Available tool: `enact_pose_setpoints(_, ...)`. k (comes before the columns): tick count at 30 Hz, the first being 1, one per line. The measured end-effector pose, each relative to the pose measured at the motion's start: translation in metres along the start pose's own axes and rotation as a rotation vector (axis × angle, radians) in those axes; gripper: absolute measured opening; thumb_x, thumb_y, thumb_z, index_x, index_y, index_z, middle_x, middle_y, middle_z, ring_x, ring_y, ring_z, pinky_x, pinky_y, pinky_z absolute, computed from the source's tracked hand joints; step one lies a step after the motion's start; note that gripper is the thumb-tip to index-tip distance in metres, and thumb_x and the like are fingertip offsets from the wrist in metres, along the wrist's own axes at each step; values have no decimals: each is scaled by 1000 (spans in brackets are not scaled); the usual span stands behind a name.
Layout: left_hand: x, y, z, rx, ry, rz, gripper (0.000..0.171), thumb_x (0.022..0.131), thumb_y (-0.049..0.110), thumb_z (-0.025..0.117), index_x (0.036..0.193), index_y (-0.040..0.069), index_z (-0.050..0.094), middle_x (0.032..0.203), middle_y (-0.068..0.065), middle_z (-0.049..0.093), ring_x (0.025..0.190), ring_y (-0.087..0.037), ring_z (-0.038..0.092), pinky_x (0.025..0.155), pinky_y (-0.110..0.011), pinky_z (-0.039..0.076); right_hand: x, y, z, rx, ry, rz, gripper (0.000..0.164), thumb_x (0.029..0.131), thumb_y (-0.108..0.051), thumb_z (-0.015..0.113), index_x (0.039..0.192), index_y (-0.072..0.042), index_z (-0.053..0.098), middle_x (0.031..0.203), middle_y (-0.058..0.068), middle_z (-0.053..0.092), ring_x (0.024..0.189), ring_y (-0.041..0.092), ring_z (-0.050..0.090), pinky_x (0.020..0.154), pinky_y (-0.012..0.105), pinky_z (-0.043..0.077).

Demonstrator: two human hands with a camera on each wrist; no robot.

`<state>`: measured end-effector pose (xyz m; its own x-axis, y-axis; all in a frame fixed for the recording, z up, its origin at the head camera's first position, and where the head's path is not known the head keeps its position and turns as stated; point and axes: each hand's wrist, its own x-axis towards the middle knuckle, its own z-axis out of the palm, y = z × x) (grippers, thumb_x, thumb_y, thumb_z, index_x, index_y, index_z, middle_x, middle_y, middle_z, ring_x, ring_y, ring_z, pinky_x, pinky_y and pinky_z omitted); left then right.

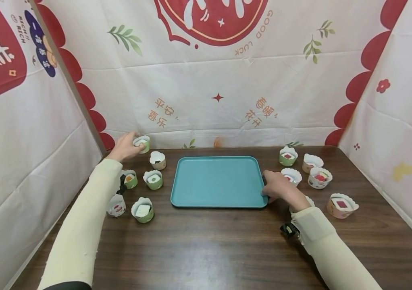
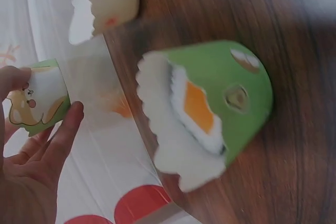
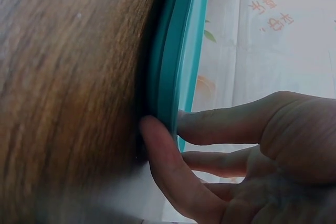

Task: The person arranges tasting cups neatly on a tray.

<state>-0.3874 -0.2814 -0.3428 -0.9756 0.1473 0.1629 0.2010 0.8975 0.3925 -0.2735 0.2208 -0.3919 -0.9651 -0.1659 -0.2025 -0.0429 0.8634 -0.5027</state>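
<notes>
At the table's far left corner, my left hand point(image 1: 123, 148) holds a green paper baking cup point(image 1: 145, 147) by its sides. The left wrist view shows this cup point(image 2: 43, 98) between thumb and fingers, with a cartoon animal on its wall. My right hand point(image 1: 281, 188) pinches the right rim of a teal tray point(image 1: 218, 183), near its front corner. In the right wrist view, the thumb and a finger lie on either side of the tray's edge point(image 3: 176, 51). Nothing lies on the tray, which sits mid-table.
Left of the tray stand several paper cups, including a green one point(image 1: 153, 180) and a tan one point(image 1: 157, 160), with small sushi-like pieces inside. More cups, such as a pink one point(image 1: 342, 206), stand on the right. A printed cloth point(image 1: 206, 112) hangs behind the brown table point(image 1: 206, 249).
</notes>
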Motion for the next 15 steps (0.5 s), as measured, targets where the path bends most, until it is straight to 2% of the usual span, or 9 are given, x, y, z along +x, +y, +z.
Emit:
enact_pose_setpoints(3, 4, 5, 3, -12, 16, 14, 57, 95, 29, 64, 139, -4, 50, 133, -30, 57, 116, -42, 52, 97, -57, 46, 1, -1, 1, -4, -2, 10, 50, 86, 1, 68, 130, 16, 50, 112, 33, 62, 66, 21, 70, 55, 31, 64)
enact_pose_setpoints(11, 14, 24, 8, -59, 46, 67, 51, 90, 31, 72, 127, 2, 51, 120, -24, 60, 103, -36, 54, 87, -50, 50, 1, 0, 1, -25, 3, 15, 48, 85, 0, 65, 129, 14, 50, 113, 33, 62, 64, 20, 70, 55, 31, 63)
enact_pose_setpoints(15, 18, 38, 10, -68, 38, 48, 52, 89, 34, 71, 126, 4, 51, 112, -22, 63, 92, -33, 55, 76, -40, 48, 1, 0, 2, -25, 7, 12, 50, 85, 0, 63, 131, 14, 50, 113, 33, 62, 65, 20, 70, 55, 31, 63)
